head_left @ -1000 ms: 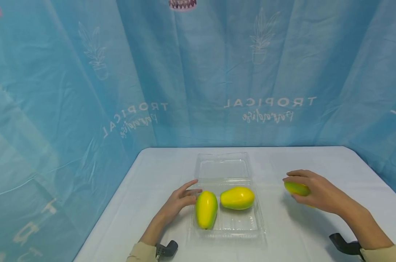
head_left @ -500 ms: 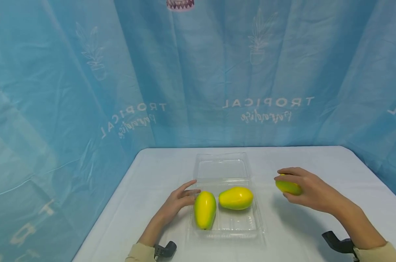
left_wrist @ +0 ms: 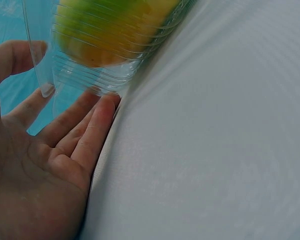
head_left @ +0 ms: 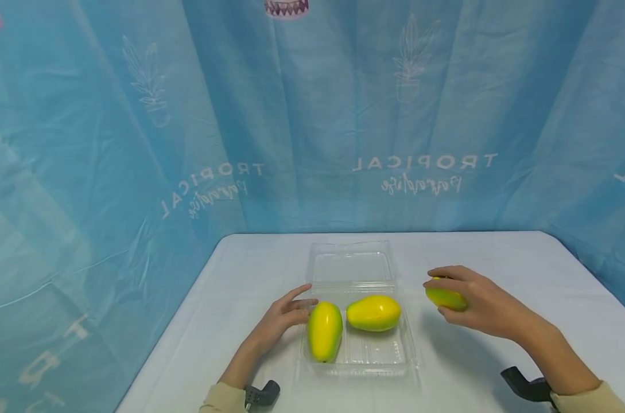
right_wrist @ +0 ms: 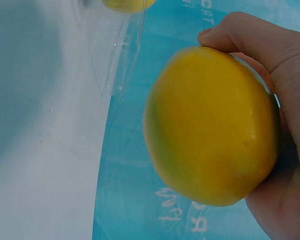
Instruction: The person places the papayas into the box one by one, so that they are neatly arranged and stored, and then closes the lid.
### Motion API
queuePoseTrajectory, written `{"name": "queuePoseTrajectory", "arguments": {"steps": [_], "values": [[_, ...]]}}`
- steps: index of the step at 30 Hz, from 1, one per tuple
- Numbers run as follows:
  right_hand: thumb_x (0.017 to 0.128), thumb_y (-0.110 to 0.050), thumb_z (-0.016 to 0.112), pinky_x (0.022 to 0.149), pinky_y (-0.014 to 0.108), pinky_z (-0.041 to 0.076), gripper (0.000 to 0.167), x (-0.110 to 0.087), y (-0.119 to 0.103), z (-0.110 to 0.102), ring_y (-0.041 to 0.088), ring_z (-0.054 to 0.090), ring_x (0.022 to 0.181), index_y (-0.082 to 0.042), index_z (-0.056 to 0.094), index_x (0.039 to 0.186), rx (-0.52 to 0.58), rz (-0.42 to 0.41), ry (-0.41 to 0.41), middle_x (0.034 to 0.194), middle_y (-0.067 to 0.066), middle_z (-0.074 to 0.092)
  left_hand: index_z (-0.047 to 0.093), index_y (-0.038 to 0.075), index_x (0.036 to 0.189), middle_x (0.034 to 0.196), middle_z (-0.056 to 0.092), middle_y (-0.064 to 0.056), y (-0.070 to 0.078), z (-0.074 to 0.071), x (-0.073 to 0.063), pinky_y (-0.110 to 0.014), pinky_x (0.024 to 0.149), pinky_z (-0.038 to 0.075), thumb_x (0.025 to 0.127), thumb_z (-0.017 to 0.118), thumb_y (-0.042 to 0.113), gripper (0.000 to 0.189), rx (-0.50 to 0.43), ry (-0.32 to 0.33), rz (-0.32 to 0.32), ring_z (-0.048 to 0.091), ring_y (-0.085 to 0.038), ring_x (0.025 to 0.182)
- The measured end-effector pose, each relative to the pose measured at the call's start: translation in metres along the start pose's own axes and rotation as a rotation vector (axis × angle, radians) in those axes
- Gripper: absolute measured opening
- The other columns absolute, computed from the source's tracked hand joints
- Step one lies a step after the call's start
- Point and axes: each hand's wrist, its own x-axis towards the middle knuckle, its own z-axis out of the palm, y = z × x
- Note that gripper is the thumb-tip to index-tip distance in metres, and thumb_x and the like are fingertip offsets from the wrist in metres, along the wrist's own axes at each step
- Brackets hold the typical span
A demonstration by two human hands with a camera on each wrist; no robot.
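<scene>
My right hand (head_left: 482,301) grips a yellow-green papaya (head_left: 446,297) above the table, right of a clear plastic clamshell box (head_left: 376,358). In the right wrist view the fingers curve round that papaya (right_wrist: 210,127), and its rounded yellow end faces the camera. The box lies with its lid (head_left: 350,264) folded back. Inside its base are two papayas: one upright along the left wall (head_left: 325,332), the other lying crosswise (head_left: 374,313). My left hand (head_left: 280,318) rests at the box's left side. Its fairly straight fingers (left_wrist: 92,127) touch the plastic wall, with the thumb by the rim.
A white cloth (head_left: 260,258) covers the table. Blue printed curtains (head_left: 312,143) hang behind it and along both sides. A dark wrist camera mount (head_left: 263,394) sits on the left wrist, and another mount (head_left: 524,385) on the right.
The right hand has moved left with its papaya, closer to the box. My left hand and the two papayas in the box stay in place.
</scene>
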Motion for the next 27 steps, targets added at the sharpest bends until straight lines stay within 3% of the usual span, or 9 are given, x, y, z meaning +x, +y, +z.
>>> {"name": "queuePoseTrajectory", "arguments": {"steps": [4,11,15,27], "values": [[0.078,-0.019,0.078,0.073,0.027,0.053,0.044,0.002,-0.004,0.003,0.013,0.053,0.103,-0.033,0.065,0.118,-0.001,-0.01,0.0,0.129,-0.003,0.054,0.034,0.027,0.15,0.135,0.055,0.0,0.0,0.0,0.0,-0.052,0.103,0.034,0.094,0.06,0.03,0.062,0.005,-0.003,0.005,0.053,-0.02,0.121],[0.079,-0.021,0.077,0.071,0.025,0.052,0.044,0.007,-0.013,0.006,0.011,0.052,0.102,-0.034,0.064,0.12,-0.014,-0.072,-0.002,0.13,-0.004,0.053,0.036,0.032,0.148,0.134,0.056,0.001,0.001,-0.001,0.0,-0.052,0.103,0.034,0.094,0.06,0.03,0.06,0.021,0.008,0.011,0.054,-0.019,0.121],[0.079,-0.023,0.076,0.073,0.026,0.052,0.043,0.01,-0.018,0.009,0.011,0.052,0.104,-0.035,0.064,0.119,-0.037,-0.094,0.002,0.13,-0.005,0.053,0.033,0.026,0.15,0.135,0.056,0.0,0.0,0.0,0.0,-0.052,0.103,0.035,0.094,0.06,0.03,0.062,0.012,0.001,0.015,0.053,-0.02,0.121],[0.083,-0.026,0.073,0.086,0.035,0.051,0.041,0.018,-0.03,0.013,0.012,0.051,0.116,-0.035,0.063,0.122,-0.031,-0.146,-0.029,0.133,-0.004,0.052,0.034,0.028,0.15,0.134,0.056,0.0,0.001,-0.001,-0.001,-0.053,0.103,0.035,0.093,0.06,0.031,0.063,0.029,-0.004,0.018,0.054,-0.02,0.12]]}}
